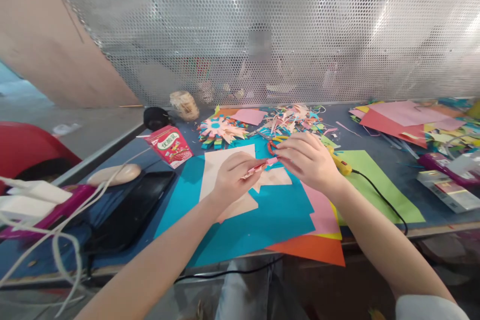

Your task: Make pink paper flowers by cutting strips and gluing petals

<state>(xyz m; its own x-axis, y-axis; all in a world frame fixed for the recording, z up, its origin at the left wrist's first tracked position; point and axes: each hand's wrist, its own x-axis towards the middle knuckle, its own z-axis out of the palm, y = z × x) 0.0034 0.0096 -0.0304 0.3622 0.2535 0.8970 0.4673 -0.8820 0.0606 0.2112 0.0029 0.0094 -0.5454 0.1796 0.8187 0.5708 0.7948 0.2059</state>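
Note:
Over the blue paper (270, 220), my left hand (236, 174) pinches a small folded piece of pink paper (256, 169). My right hand (309, 160) is closed at the other end of this piece, its fingertips on a pink tip. Pale peach paper (213, 172) and cut peach pieces (275, 178) lie on the blue sheet beneath my hands. Scissors with orange and yellow handles (271, 146) lie just behind my right hand. A yellow corded tool (342, 164) is partly hidden by that hand, on green paper (375, 187).
Behind the sheets lie a layered paper flower (221, 130) and a heap of scraps (296, 119). At left are a red drink carton (170, 146), a black phone (131, 210), a mouse (114, 175) and white cables. More coloured paper (408, 117) lies at right, before a perforated metal panel (318, 25).

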